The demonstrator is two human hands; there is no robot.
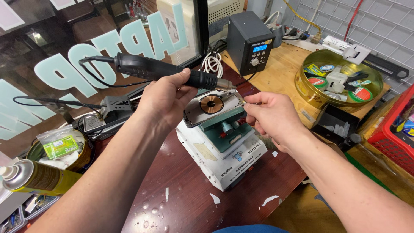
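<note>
From the head view I count one hot-air gun (164,71), one phone back (212,105) clamped on one white stand (220,157). My left hand (161,101) grips the gun, nozzle over the phone; my right hand (269,116) pinches a thin tool at its edge.

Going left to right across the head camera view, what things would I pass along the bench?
Yellow spray can → round tin → left hand holding the hot-air gun → right hand → gold tin of tape rolls → red basket.
</note>
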